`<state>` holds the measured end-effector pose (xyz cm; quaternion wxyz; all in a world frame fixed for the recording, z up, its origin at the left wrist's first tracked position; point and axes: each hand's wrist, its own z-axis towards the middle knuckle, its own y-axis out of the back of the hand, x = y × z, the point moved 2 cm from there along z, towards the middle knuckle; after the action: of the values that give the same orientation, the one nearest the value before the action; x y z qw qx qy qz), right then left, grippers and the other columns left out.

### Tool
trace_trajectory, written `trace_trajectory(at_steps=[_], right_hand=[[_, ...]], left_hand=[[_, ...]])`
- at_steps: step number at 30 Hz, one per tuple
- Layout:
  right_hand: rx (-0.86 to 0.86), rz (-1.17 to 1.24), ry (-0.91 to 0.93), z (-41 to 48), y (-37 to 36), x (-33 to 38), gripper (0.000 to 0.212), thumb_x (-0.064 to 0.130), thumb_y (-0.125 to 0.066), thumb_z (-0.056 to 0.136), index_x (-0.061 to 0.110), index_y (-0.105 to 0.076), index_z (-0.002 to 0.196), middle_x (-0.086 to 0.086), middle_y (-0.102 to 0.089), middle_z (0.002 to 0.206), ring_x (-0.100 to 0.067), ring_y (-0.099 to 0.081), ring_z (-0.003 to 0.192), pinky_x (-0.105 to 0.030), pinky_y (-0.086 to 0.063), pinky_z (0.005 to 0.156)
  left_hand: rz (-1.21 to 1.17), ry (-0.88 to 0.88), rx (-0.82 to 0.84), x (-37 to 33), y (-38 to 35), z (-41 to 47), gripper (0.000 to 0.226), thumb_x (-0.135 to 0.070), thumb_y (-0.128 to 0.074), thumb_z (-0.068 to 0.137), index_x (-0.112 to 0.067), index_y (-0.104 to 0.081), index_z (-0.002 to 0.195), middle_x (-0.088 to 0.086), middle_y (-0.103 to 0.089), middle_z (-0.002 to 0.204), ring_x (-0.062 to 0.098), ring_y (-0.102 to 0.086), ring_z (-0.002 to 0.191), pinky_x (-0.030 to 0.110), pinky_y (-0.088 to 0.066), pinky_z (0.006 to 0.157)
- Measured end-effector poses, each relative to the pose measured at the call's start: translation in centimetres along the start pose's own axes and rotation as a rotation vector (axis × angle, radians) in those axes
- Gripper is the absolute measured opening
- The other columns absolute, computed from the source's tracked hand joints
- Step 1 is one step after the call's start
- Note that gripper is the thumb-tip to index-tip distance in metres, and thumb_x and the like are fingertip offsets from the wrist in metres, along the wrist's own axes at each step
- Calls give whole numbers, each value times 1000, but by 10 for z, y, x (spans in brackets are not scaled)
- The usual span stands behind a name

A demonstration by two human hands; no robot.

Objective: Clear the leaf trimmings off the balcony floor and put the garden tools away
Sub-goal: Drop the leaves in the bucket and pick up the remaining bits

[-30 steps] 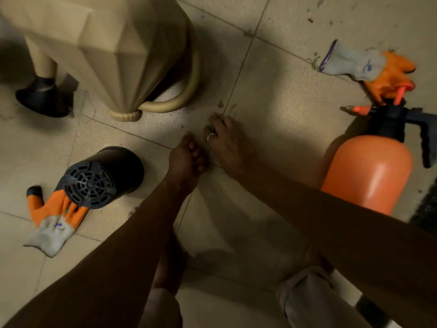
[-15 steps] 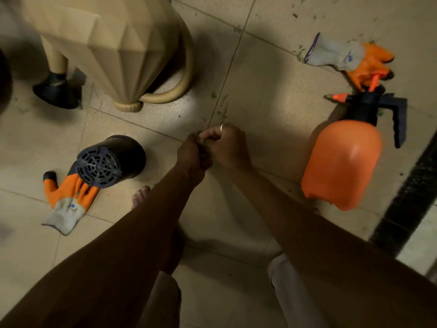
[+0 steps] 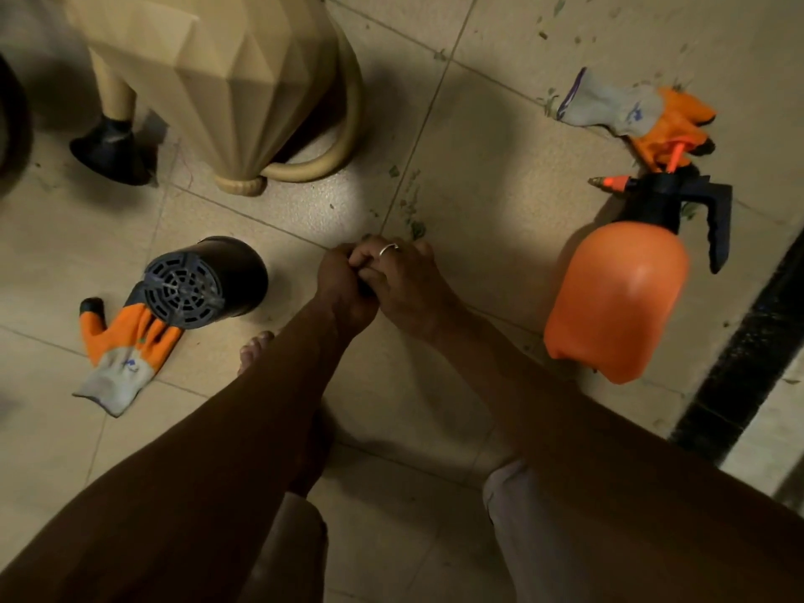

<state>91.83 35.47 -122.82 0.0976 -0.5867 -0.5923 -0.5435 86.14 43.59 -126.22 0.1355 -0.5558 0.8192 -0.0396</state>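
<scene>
- Beige, matte floor tiles [image 3: 500,176] with thin grout lines fill the view from above, dimly lit.
- Small green leaf trimmings [image 3: 417,228] lie scattered along a grout line just beyond the hands, with more flecks across the far tiles.
- The left hand [image 3: 343,285] and right hand [image 3: 407,278] meet low over the floor at the centre, knuckles touching.
- Both hands have their fingers curled tightly inward. A small dark bit shows between them, but I cannot tell what either one holds.
- A thin silver ring [image 3: 388,249] sits on one right finger.
- A smooth, rounded orange plastic pressure sprayer [image 3: 618,298] with a black pump head and trigger is on the right, well apart from the hands.
- Beyond the sprayer lies a crumpled glove [image 3: 631,113], grey knit with orange rubbery fingers.
- A matching second glove [image 3: 126,350] lies flat on the left.
- A black plastic pot [image 3: 204,280] lies tipped on its side, its slotted round base resting on that glove.
- A cream planter [image 3: 217,71] with angular facets stands at the upper left, and a beige hose [image 3: 348,124] loops round its base.
- Bare toes [image 3: 256,346] show beside the left forearm.
</scene>
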Motion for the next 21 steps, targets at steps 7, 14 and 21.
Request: trace_trajectory(at_steps=[7, 14, 21], right_hand=[[-54, 90, -184, 9, -1, -2, 14, 20, -70, 81, 25, -78, 90, -3, -74, 93, -20, -68, 89, -42, -55, 87], [-220, -79, 28, 0, -7, -1, 16, 29, -68, 67, 23, -78, 79, -2, -60, 95, -30, -54, 94, -39, -44, 80], [-39, -164, 318, -34, -59, -58, 39, 24, -53, 100, 11, -61, 136, -11, -51, 146, -28, -46, 136, -39, -37, 113]], left_hand=[[78, 23, 19, 3, 0, -11, 42, -17, -28, 103, -6, -66, 88, 7, -68, 71, 19, -68, 67, 25, -56, 59], [212, -19, -15, -1, 12, -11, 33, -19, -37, 100, -17, -54, 71, 0, -47, 59, 13, -44, 50, 24, -28, 46], [228, -144, -88, -15, 42, 25, 36, -26, -43, 99, -26, -37, 63, -7, -29, 51, 11, -22, 41, 20, -16, 40]])
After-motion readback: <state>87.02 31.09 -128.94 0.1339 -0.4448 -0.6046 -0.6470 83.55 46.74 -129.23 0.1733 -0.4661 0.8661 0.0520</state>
